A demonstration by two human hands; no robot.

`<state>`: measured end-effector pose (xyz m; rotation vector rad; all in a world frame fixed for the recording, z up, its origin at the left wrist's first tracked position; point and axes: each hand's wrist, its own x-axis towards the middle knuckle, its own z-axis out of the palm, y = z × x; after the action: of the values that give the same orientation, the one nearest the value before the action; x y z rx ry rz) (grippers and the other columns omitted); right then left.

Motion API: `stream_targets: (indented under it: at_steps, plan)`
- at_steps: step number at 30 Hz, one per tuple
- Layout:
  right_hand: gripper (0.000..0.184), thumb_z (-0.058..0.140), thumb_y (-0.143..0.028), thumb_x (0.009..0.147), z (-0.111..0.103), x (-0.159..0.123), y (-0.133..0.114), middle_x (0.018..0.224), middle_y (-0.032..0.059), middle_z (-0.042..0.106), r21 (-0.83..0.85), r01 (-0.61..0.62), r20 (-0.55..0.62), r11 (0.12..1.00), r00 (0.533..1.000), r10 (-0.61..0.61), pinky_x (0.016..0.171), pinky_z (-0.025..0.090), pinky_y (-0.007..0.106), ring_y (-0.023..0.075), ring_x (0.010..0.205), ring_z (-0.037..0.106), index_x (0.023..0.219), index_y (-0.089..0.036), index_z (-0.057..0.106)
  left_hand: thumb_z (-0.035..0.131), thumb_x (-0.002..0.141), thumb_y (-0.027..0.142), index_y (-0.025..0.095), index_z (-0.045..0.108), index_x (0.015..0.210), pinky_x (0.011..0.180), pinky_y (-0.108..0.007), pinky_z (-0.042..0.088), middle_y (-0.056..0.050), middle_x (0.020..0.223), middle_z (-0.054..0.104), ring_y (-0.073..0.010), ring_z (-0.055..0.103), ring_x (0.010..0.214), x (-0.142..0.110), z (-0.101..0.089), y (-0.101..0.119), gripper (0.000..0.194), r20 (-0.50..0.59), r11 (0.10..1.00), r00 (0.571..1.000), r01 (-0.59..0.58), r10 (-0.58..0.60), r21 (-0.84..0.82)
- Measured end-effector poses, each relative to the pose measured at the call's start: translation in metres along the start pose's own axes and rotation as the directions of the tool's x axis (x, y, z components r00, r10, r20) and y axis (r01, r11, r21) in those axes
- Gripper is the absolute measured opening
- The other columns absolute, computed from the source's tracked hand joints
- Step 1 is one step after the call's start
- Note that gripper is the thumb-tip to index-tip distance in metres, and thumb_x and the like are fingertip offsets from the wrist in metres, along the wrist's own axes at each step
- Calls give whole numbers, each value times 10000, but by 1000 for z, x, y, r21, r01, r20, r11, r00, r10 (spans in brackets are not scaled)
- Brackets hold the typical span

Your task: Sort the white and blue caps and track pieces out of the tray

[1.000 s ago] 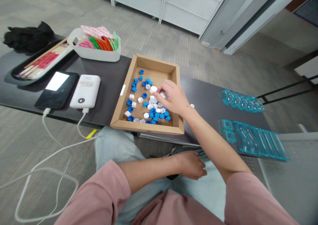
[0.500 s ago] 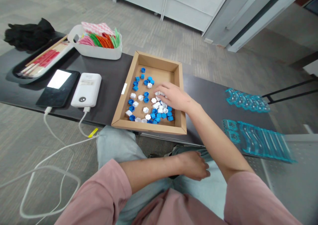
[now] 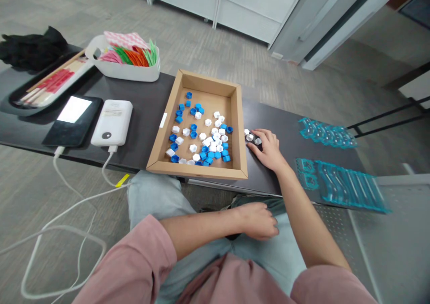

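Beside the right wall of a cardboard tray (image 3: pixel 239 129), my right hand (image 3: pixel 268 151) rests on the dark table, thumb and forefinger apart. Small white hexagonal pieces (image 3: pixel 249 137) lie on the tabletop between and just left of these fingertips. Inside the tray are many blue hexagonal pieces (image 3: pixel 193 134) and white hexagonal pieces (image 3: pixel 192 148), heaped most thickly toward the near right corner. Some are upright like little cups, others tipped over. My left hand (image 3: pixel 258 221) lies across my lap with its fingers curled in, and nothing shows in it.
Turquoise clear plastic parts (image 3: pixel 349 185) lie at the table's right end. On the left are a white power bank (image 3: pixel 112 122), a black phone-like device (image 3: pixel 72 121), a black tray (image 3: pixel 23 107) with sticks, and a white bin (image 3: pixel 129 72) of colourful items. White cables (image 3: pixel 72 196) hang off the front edge.
My right hand has moved out of the cardboard tray to the right and down onto the table. White pieces now show by its fingers there. My left hand stays in my lap.
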<state>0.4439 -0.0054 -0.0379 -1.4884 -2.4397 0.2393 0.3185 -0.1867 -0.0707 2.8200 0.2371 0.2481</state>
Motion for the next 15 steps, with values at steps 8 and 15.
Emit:
stream_targets:
  at_steps: [8,15]
  plan:
    - [435,572,-523,1226,8,33,-14,1431,186,790,28,79,10,997,997,-79,991,700,562,420,1207,782,1521,-302,802,821,1160,280,252,837,982,699,-339,505,-34,1013,915,-198,912,949,-1,0,-3,181,25,1000,1000,1,-1,-11]
    - [419,645,-727,1161,10,39,-6,954,87,778,230,63,-159,971,987,-26,811,632,496,369,922,742,1207,-338,792,817,1153,269,248,804,934,693,-345,482,-39,1003,912,-195,898,924,0,-3,-4,220,6,1000,1000,4,-4,-24]
